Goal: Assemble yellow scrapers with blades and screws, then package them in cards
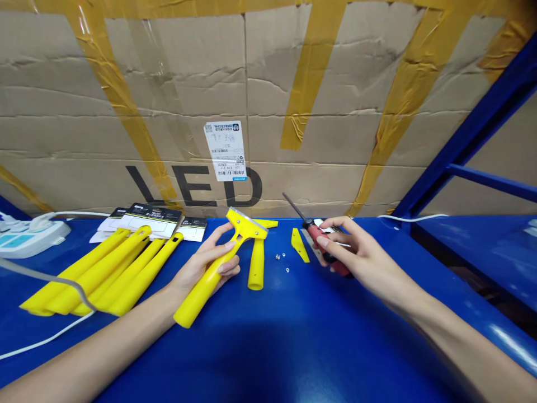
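Note:
My left hand (210, 260) is wrapped round the neck of a yellow scraper (204, 288), its wide head with two screws tilted up and away from me. In my right hand (350, 243) is a screwdriver (331, 249) with a red and black handle, its thin shaft pointing up and left, apart from the scraper. Just behind the scraper head, a second yellow handle (256, 268) lies on the table. Between the hands are a yellow triangular plate (299, 246) and several small screws (277, 257). A metal blade-like strip, partly hidden, lies by the screwdriver.
Several yellow tube handles (121, 274) lie at the left on the blue table (268, 347), beside black-and-white packaging cards (153, 218). A white power strip (37, 238) and cables sit far left. A big taped carton (268, 89) stands behind; a blue frame post (457, 134) rises at right.

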`<act>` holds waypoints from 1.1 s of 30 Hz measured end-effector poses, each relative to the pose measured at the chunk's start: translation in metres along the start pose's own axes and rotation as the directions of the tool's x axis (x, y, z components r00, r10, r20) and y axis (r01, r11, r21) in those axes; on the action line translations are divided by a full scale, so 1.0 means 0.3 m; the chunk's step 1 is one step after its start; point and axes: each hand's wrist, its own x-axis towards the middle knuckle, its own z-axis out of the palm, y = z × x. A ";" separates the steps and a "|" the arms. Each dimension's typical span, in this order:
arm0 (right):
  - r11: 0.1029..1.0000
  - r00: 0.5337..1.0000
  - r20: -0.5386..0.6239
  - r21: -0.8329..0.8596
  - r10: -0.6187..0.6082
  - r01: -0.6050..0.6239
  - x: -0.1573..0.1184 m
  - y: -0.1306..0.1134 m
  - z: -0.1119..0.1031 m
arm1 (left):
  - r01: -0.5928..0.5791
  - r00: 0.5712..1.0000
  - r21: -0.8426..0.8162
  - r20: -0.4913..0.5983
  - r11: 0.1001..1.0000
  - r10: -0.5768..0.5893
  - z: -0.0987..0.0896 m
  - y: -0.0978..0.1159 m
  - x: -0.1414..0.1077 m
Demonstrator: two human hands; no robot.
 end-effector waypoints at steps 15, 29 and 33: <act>0.866 0.885 -0.213 -0.394 -0.413 0.309 -0.033 0.001 -0.057 | -0.001 1.000 0.043 -0.008 0.999 0.001 0.009 -0.013 -0.001; 0.849 0.878 -0.200 -0.417 -0.435 0.325 -0.035 0.006 -0.047 | 0.024 1.000 0.040 0.010 0.999 -0.024 -0.006 -0.010 -0.005; 0.844 0.880 -0.191 -0.426 -0.435 0.325 -0.034 0.008 -0.047 | 0.009 1.000 0.034 -0.001 0.999 -0.009 -0.008 -0.013 -0.002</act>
